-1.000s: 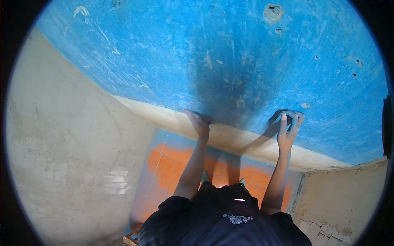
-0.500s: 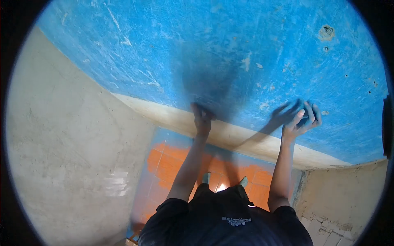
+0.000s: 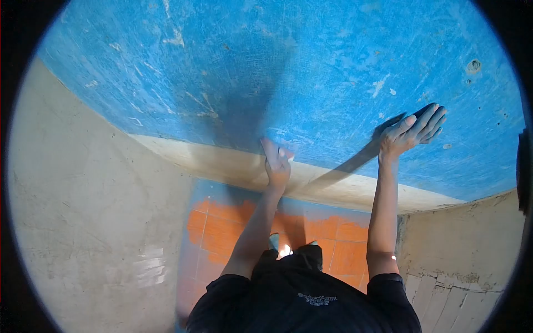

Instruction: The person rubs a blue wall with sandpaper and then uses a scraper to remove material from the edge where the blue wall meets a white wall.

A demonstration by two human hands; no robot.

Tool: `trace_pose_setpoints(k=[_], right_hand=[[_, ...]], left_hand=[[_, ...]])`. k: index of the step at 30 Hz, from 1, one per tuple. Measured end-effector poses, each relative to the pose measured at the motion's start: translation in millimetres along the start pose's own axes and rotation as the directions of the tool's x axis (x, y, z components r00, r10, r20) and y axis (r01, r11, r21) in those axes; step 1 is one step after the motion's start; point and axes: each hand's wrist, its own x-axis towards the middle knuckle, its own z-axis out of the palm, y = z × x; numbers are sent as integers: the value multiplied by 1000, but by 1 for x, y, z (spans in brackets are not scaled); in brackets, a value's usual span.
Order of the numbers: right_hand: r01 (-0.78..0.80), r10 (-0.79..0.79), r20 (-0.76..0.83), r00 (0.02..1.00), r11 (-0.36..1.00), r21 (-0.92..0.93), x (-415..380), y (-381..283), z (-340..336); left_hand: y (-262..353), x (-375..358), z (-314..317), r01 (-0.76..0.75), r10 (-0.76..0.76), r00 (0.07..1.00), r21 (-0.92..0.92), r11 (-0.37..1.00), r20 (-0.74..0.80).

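My left hand [image 3: 277, 171] is pressed to the lower edge of the blue wall [image 3: 333, 66], its fingers closed over a small reddish-brown piece of sandpaper [image 3: 268, 146]. Parts of the sheet stick out on either side of the fingers; the rest is hidden under them. Higher up and to the right, my right hand [image 3: 413, 130] lies against the same wall with fingers stretched out and nothing in it. Bluish-grey dust coats those fingers. Pale scratches and worn patches mark the blue paint around both hands.
A cream band [image 3: 222, 161] runs along the foot of the blue wall. Below lies an orange tiled floor [image 3: 327, 227], dusted grey-blue near the walls. A bare grey wall [image 3: 100, 183] stands at left, a beige wall [image 3: 461, 238] at right. The blue wall has a hole [image 3: 473, 66].
My right hand has moved up the wall and gone from curled fingers to lying flat. My left hand stays near the lower edge, now better lit. The view has shifted slightly.
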Motion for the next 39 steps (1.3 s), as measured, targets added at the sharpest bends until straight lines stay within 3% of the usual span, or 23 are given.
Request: trace_pose_setpoints(k=[3, 5, 8, 11, 14, 17, 23, 26, 29, 32, 35, 39], right_hand=[[3, -3, -1, 1000, 1000, -6, -1, 0, 0], [10, -10, -10, 1000, 1000, -8, 0, 0, 2], [16, -16, -17, 1000, 1000, -10, -1, 0, 2], [22, -22, -22, 1000, 1000, -11, -2, 1, 2], [21, -21, -22, 1000, 1000, -11, -1, 0, 3], [20, -20, -38, 999, 1000, -8, -3, 0, 2], [46, -46, -42, 998, 999, 0, -2, 3, 3], [49, -49, -46, 998, 999, -4, -3, 4, 4], [52, -52, -51, 997, 999, -10, -3, 6, 3], [54, -54, -58, 997, 999, -2, -1, 5, 5], [59, -59, -52, 997, 998, 6, -2, 4, 4], [48, -47, -60, 997, 999, 11, -2, 4, 4]], left_hand=[[14, -21, 16, 180, -200, 971, -145, 973, -134], [41, -3, 12, 199, -239, 936, -171, 965, -259], [73, 27, 2, 211, -273, 912, -221, 952, -305], [75, 31, 6, 276, -285, 891, -78, 958, -352], [46, 0, 27, 207, -259, 914, -190, 960, -312], [36, -18, 35, 274, -334, 890, -220, 936, -310], [97, 26, 15, 455, -514, 831, -272, 848, -213], [68, -1, 24, 377, -418, 898, -248, 892, -139], [50, -24, 26, 716, -709, 698, -118, 688, 99], [54, -12, 29, 530, -551, 834, -221, 819, -40], [74, 14, 29, 331, -374, 904, -218, 918, -206], [58, 1, 31, 425, -462, 882, -267, 865, -90]])
